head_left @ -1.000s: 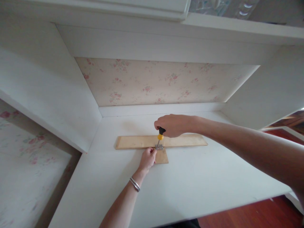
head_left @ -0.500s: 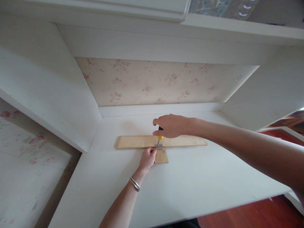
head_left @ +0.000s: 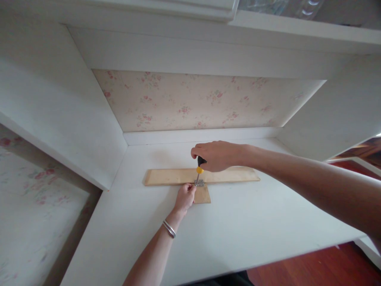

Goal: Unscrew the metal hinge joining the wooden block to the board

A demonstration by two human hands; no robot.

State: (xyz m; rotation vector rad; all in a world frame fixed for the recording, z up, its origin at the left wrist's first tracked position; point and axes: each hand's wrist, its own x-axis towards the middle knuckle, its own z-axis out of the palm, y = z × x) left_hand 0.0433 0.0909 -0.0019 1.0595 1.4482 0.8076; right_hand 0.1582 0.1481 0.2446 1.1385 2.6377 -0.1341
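Our right hand (head_left: 218,155) clamped on screwdriver (head_left: 199,169), tip at hinge (head_left: 199,183) on plank (head_left: 166,176); left hand (head_left: 184,198) pinches, probably hinge edge; hinge small, stiff, slippery, we steady it by rim

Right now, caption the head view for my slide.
Right hand drives a screwdriver into a hinge joining two wooden pieces; left hand steadies it.
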